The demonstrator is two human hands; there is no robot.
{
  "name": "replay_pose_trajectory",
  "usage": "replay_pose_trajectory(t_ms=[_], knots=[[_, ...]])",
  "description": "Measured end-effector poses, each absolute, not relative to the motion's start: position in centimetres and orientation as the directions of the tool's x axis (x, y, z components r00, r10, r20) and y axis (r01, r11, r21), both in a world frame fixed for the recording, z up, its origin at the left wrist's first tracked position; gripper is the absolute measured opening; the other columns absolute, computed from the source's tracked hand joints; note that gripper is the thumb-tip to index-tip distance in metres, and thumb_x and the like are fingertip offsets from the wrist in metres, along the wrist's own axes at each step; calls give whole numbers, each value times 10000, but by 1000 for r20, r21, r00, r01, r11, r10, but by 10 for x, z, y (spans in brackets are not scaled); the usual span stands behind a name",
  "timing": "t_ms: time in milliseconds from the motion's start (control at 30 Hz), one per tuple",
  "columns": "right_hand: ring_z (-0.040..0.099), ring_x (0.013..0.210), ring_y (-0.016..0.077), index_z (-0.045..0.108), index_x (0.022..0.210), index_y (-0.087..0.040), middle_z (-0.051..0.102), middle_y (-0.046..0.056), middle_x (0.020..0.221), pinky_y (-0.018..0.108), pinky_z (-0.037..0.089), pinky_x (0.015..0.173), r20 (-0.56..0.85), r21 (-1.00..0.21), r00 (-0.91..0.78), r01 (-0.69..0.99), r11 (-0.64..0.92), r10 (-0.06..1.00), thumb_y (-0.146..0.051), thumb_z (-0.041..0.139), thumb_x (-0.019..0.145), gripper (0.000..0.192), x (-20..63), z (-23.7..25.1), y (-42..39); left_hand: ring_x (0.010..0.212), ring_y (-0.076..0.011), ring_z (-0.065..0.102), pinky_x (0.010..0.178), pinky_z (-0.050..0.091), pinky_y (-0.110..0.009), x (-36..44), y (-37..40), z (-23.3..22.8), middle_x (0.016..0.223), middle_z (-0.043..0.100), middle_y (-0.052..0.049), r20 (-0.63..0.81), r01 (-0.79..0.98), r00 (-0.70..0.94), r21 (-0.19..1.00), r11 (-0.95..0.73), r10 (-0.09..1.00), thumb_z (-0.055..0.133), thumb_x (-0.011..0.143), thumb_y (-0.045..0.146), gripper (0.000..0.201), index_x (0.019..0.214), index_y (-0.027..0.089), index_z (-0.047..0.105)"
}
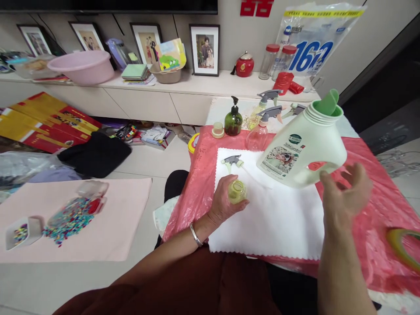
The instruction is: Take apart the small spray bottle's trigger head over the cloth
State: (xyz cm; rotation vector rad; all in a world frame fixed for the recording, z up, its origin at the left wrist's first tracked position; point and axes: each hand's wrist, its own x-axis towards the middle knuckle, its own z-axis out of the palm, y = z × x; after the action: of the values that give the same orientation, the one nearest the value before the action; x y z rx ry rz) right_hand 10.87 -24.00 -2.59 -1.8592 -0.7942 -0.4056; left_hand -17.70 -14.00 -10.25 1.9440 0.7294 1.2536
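My left hand (pixel 220 202) is wrapped around a small yellow-green clear bottle (pixel 237 195) whose open mouth faces up, above the white cloth (pixel 272 227). Just behind it lies a grey trigger spray head (pixel 232 161) with its thin tube on the cloth. A large pale-green detergent jug (pixel 278 153) stands to the right, uncapped, with a green spout (pixel 329 103) in its neck. My right hand (pixel 348 192) is beside the jug's handle, fingers apart and slightly blurred. Whether the thumb touches the handle, I cannot tell.
Behind the cloth are a dark green pump bottle (pixel 233 120), a pale cap (pixel 218 130) and a pink spray bottle (pixel 257 136). Red plastic sheeting (pixel 193 188) covers the table. A tape roll (pixel 402 247) lies at right; a pink mat (pixel 121 227) with spilled beads lies left.
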Motion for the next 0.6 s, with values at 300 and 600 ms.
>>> replay_pose_trajectory(t_ms=[300,600], knots=[[658,839,149,688,1130,-149,669,75,1060,264,568,765,343,-556,278,830,-44,897,-332,537,983,278,9,-24,-191,1206,-323,622,1023,537,-528,-179,-141,-100,1304,614,-146,543,92,391,781,-618,743,816,757,575,792,1387,221,491],[630,1030,304,698,1146,-25,618,221,1137,391,486,935,-136,-249,250,928,-277,959,-295,666,955,332,-12,-32,-92,1216,-330,623,1039,519,-530,-178,-138,-104,1309,620,-144,563,101,422,750,-654,711,793,753,624,822,1395,223,471]])
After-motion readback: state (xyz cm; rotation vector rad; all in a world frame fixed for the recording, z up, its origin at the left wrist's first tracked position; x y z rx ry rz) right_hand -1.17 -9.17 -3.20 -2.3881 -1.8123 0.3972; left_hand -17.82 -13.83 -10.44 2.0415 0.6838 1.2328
